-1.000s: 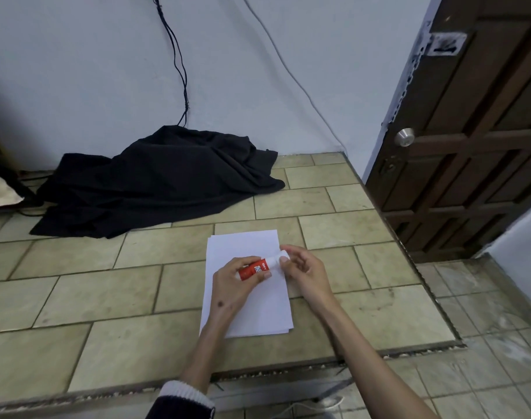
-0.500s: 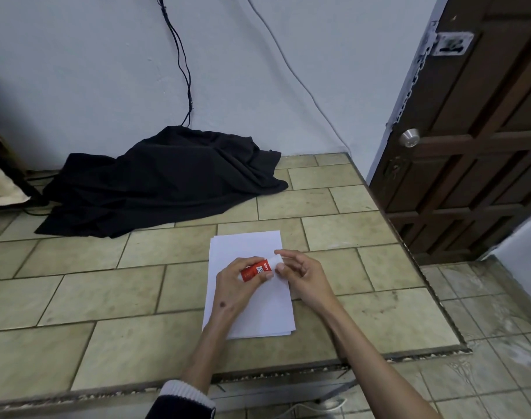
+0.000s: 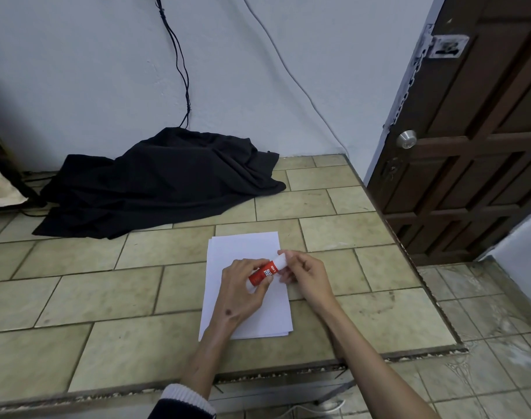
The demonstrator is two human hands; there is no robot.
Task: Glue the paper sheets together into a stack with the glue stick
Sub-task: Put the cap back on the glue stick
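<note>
Both hands are over the paper sheets (image 3: 246, 294), which lie as a loose white stack on the tiled table (image 3: 113, 294), near its front edge and right of centre; the lower sheets peek out a bit at the left and bottom edges. The left hand (image 3: 243, 293) has its grip closed around the red body of the glue stick (image 3: 265, 274), held tilted just above the top sheet, red end low-left, white end up-right. The right hand (image 3: 306, 276) has its grip pinched on the white cap end of the same stick (can't tell whether the cap is seated or partly off, fingers cover the joint). Both forearms come in from the bottom of the view; a dark sleeve with a white cuff (image 3: 187, 399) shows on the left arm, while the right arm is bare. A black cloth (image 3: 161, 182) lies crumpled at the back of the table against the wall, well apart from the paper. A brown wooden door (image 3: 475, 146) with a round metal knob (image 3: 406, 139) stands to the right.
</note>
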